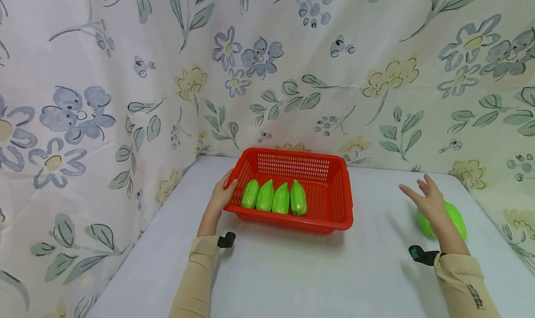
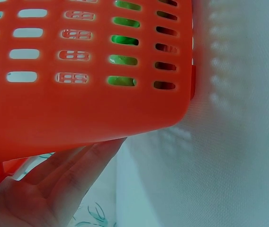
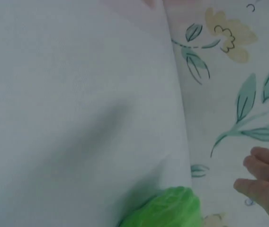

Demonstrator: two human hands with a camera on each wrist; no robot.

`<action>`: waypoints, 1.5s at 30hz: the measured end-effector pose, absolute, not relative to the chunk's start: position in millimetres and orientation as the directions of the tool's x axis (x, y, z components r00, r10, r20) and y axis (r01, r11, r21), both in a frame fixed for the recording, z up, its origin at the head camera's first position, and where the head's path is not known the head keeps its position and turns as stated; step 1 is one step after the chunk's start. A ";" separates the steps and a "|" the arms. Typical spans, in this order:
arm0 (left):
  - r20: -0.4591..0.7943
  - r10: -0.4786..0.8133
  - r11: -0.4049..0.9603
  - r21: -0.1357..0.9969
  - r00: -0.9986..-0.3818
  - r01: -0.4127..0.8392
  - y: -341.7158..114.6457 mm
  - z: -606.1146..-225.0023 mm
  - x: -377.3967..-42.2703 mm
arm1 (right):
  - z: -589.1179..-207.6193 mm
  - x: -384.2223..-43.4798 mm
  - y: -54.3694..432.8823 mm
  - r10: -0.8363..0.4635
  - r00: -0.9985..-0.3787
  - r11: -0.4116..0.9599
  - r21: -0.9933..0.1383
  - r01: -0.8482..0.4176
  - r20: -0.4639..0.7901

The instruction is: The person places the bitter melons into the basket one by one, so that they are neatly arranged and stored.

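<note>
A red plastic basket (image 1: 288, 223) with slotted walls stands towards the back of the white table. My left hand (image 1: 221, 195) holds its left rim, thumb over the edge and fingers along the outer side; the left wrist view shows the fingers (image 2: 85, 168) against the basket wall (image 2: 82, 116). Several glossy, ribbed green vegetables (image 1: 265, 196) with pointed tips lie side by side in its left half. On the right, my right hand (image 1: 432, 204) is raised with fingers spread, holding nothing. It partly covers a crinkled green cabbage (image 1: 455, 220) in the head view.
The white table (image 1: 292, 276) runs back to a floral curtain (image 1: 267, 76), which also hangs along the left side and the right. In the right wrist view the cabbage (image 3: 167, 213) sits near the table's edge, beside the curtain.
</note>
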State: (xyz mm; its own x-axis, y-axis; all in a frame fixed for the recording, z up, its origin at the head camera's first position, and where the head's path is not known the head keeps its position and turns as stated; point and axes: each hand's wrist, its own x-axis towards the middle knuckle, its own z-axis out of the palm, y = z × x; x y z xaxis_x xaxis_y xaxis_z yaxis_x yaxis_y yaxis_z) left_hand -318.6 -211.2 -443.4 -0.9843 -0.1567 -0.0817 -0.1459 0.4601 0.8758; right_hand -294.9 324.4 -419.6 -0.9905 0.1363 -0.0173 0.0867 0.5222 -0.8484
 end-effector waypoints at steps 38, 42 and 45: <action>-0.084 -0.156 0.457 0.877 -0.984 -0.147 -211.5 -445.6 -319.2 | -459.0 -288.6 361.5 0.282 -0.951 0.519 -0.814 0.260 -0.124; -0.089 -0.153 0.453 0.879 -0.984 -0.150 -211.8 -445.2 -318.7 | -460.9 -288.9 360.1 0.283 -0.952 0.521 -0.813 0.258 -0.121; -0.089 -0.150 0.453 0.879 -0.985 -0.149 -212.0 -444.8 -318.9 | -461.1 -289.0 358.4 0.290 -0.949 0.520 -0.813 0.262 -0.121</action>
State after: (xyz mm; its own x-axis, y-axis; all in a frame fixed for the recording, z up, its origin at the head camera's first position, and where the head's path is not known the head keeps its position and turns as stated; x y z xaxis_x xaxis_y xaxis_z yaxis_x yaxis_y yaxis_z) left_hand -318.9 -212.0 -444.8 -0.9846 -0.1503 -0.0895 -0.1490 0.4530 0.8790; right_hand -289.0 358.4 -461.1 -0.9495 0.2896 -0.1208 0.2621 0.5202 -0.8128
